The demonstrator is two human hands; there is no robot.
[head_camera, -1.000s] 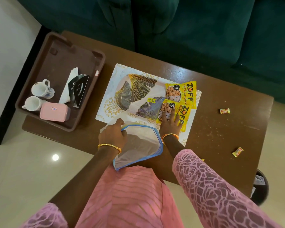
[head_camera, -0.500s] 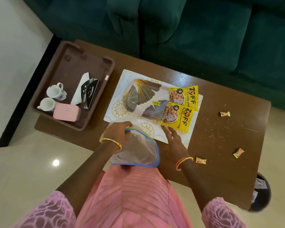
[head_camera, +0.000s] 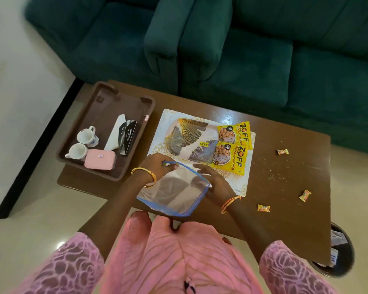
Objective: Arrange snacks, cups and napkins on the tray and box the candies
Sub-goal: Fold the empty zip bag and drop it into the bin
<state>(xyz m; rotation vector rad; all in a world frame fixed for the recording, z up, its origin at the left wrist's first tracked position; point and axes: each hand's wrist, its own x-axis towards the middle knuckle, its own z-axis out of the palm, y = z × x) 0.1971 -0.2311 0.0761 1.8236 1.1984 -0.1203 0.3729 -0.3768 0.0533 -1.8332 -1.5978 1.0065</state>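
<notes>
A clear pouch with a blue rim (head_camera: 174,194) lies at the table's near edge. My left hand (head_camera: 157,166) pinches its top edge; my right hand (head_camera: 217,181) grips its right side. Behind it a white and gold patterned tray (head_camera: 179,132) on a placemat holds two yellow snack packets (head_camera: 235,134) (head_camera: 229,159) at its right end. The brown tray (head_camera: 106,98) at the left carries two white cups (head_camera: 87,135) (head_camera: 77,151), a pink box (head_camera: 100,159) and a black napkin holder (head_camera: 126,136) with white napkins. Three wrapped candies (head_camera: 283,151) (head_camera: 304,195) (head_camera: 263,208) lie on the table's right part.
The brown wooden table (head_camera: 285,181) has crumbs scattered on its right half. A dark green sofa (head_camera: 242,49) runs along the far side. A dark round bin (head_camera: 338,251) stands on the floor by the table's near right corner.
My right hand left the near snack packet and came back to the pouch's right side. My left hand kept hold of the pouch, which now lies more open and spread.
</notes>
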